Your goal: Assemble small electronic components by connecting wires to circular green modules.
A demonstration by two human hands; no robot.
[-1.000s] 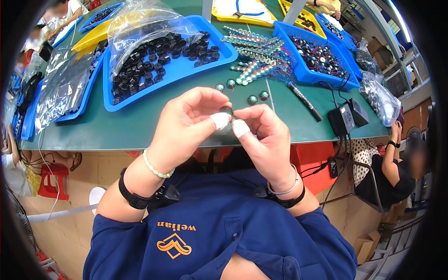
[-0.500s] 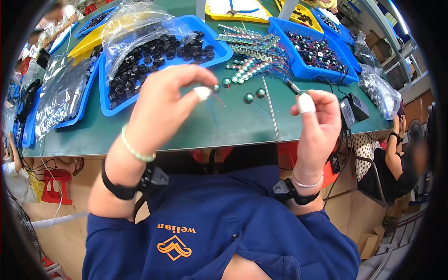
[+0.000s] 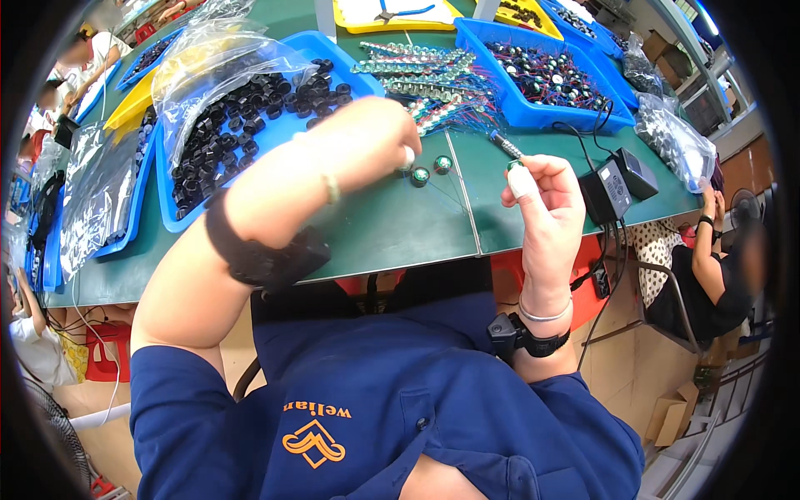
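Note:
My right hand is closed in a pinch, with a white cover on the thumb. Between its fingertips is a small round green part, close to the end of a slim black-and-silver cylinder. My left hand is curled over the bench, knuckles up and slightly blurred. Its fingers are mostly hidden, and I cannot make out what they hold. Just beside it, two small round green-and-black parts with thin wires lie on the green bench.
Black rings fill a blue tray under clear plastic at left. Wired round parts crowd another blue tray. Between them lie strips of clear round pieces. Black power adapters with cables stand right. Another person sits at far right.
My left hand has swung right and turned over, its fingers now curled near the loose round parts. The right hand keeps its pinch. The whole view has shifted slightly.

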